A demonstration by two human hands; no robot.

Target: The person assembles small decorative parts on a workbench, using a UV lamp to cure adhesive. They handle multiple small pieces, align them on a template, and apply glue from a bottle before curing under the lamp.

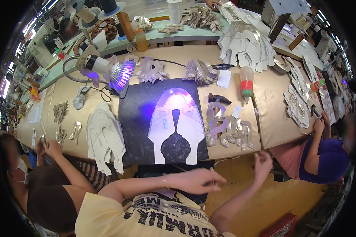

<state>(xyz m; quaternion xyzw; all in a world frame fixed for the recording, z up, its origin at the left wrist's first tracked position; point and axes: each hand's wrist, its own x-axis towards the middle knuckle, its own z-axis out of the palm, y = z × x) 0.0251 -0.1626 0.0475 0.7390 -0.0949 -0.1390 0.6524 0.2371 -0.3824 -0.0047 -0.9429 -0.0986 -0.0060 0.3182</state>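
Note:
A white shoe upper piece [162, 118] lies flat on a dark mat [132, 138] in front of me, lit purple by a lamp [120, 77]. My left hand [197, 181] is in front of the table edge, below the upper piece, fingers stretched to the right and holding nothing I can see. My right hand [263, 166] is raised past the table edge at the right, fingers curled in; whatever is in them, if anything, is hidden. Nearest to it on the table are metallic-looking straps [237, 132] and a mauve cut piece [217, 126].
A stack of white upper pieces [105, 134] lies left of the mat. Beyond it on the right stand a bottle with red band [246, 83] and a black-handled brush [219, 98]. Bundled trims [199, 71] and a white pile [247, 47] lie farther back. Co-workers sit on both sides.

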